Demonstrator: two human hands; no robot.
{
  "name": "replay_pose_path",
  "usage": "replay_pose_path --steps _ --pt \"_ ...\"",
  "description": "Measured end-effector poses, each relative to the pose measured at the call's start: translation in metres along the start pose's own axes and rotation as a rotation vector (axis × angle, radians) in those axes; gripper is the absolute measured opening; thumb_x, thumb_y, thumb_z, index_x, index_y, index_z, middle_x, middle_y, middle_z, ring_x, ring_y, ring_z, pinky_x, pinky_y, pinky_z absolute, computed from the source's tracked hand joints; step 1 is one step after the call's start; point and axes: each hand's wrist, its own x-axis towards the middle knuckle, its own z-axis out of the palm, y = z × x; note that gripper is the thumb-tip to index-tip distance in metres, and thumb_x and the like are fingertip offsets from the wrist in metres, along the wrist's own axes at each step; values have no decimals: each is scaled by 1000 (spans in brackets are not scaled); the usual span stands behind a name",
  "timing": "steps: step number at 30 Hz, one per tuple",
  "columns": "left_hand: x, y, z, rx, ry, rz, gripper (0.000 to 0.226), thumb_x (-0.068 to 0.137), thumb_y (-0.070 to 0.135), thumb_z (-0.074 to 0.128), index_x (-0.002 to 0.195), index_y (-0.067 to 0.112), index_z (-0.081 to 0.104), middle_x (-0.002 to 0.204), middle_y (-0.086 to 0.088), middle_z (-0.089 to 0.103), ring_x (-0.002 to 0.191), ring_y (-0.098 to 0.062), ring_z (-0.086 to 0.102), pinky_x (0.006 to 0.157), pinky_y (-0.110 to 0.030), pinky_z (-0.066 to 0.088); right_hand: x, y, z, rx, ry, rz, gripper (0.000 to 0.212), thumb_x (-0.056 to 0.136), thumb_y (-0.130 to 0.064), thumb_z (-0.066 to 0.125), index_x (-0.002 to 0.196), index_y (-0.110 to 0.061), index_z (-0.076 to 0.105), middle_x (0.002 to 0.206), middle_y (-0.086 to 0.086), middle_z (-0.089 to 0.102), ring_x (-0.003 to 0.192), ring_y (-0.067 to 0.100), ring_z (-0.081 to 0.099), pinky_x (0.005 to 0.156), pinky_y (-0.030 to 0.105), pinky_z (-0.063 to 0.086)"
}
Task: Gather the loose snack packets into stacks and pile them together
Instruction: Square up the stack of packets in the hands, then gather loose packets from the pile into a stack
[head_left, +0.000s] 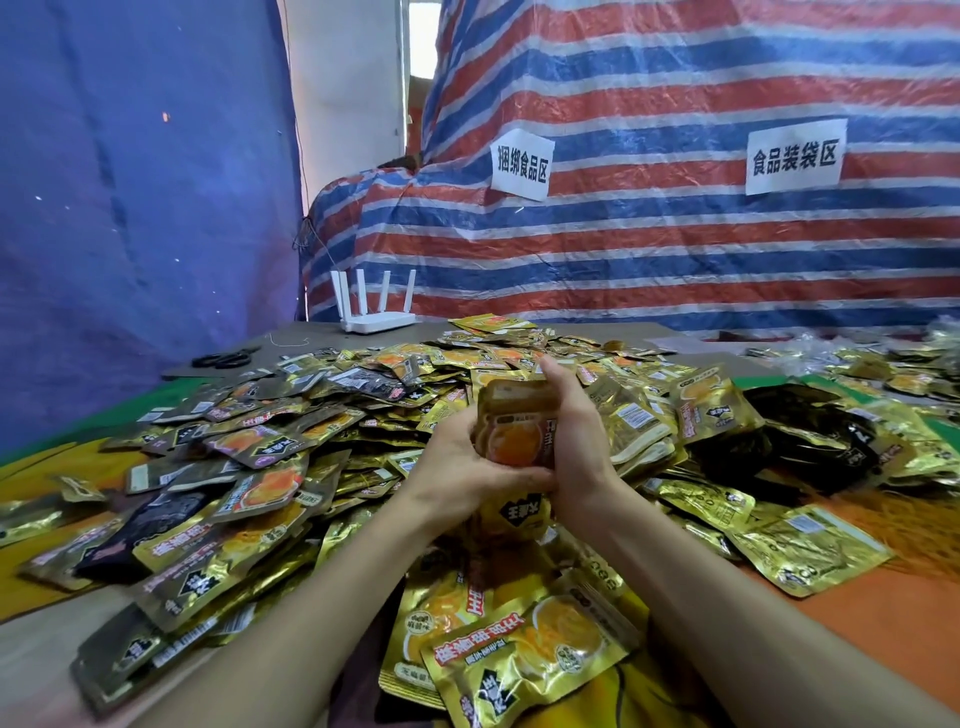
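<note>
A big heap of loose gold snack packets (363, 395) covers the table from left to right. Above its middle I hold a stack of gold packets (519, 426) upright between both hands. My left hand (457, 467) cups the stack from the left and below, fingers curled round its bottom edge. My right hand (576, 431) grips it from the right, thumb up along the top corner. Nearer to me lies a small squared pile of packets (524, 649) face up. A few dark packets (810, 441) lie at the right.
A white router (376, 312) with several antennas stands at the table's back edge, black scissors (228, 357) to its left. A striped tarpaulin (675, 234) with two paper signs hangs behind, a blue tarpaulin (130, 208) at the left. Orange cloth (883, 613) shows at the right front.
</note>
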Motion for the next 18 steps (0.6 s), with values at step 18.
replay_pose_path --steps 18 --pt "-6 8 11 108 161 139 26 90 0 69 106 20 61 96 -18 65 83 -25 66 67 -29 56 -29 -36 -33 -688 59 -533 15 100 -34 59 100 -19 63 95 -5 66 87 4 62 74 19 51"
